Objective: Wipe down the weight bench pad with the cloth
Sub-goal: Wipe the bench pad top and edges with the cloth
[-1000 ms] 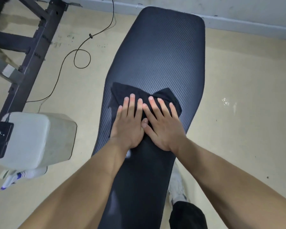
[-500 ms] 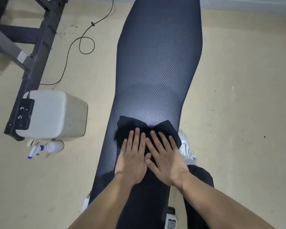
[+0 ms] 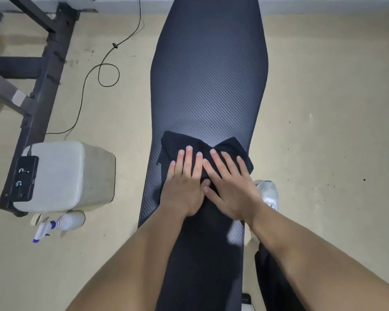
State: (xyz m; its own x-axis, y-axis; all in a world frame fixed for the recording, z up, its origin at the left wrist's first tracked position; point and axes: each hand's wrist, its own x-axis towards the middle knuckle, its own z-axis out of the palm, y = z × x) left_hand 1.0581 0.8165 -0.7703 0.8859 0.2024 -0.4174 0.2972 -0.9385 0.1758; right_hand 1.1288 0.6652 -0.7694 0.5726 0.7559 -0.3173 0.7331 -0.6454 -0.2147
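Observation:
A long dark weight bench pad [image 3: 209,75] with a ribbed texture runs from me toward the far wall. A black cloth [image 3: 177,142] lies bunched on its narrower near part. My left hand [image 3: 183,187] and my right hand [image 3: 231,187] rest side by side on the cloth. Both palms are flat with fingers stretched forward, pressing the cloth onto the pad. Just beyond the cloth the pad shows a pale sheen.
On the floor to the left stand a white padded block [image 3: 61,173] with a black device [image 3: 25,176] on it and a spray bottle [image 3: 61,223] lying beside it. A dark metal frame [image 3: 45,70] and a looped cable [image 3: 108,75] sit farther left. My white shoe [image 3: 268,194] is right of the pad.
Both hands have dragged the cloth toward me along the pad, from its wider section to the narrower part. The view has tilted down, bringing the spray bottle and my shoe into sight.

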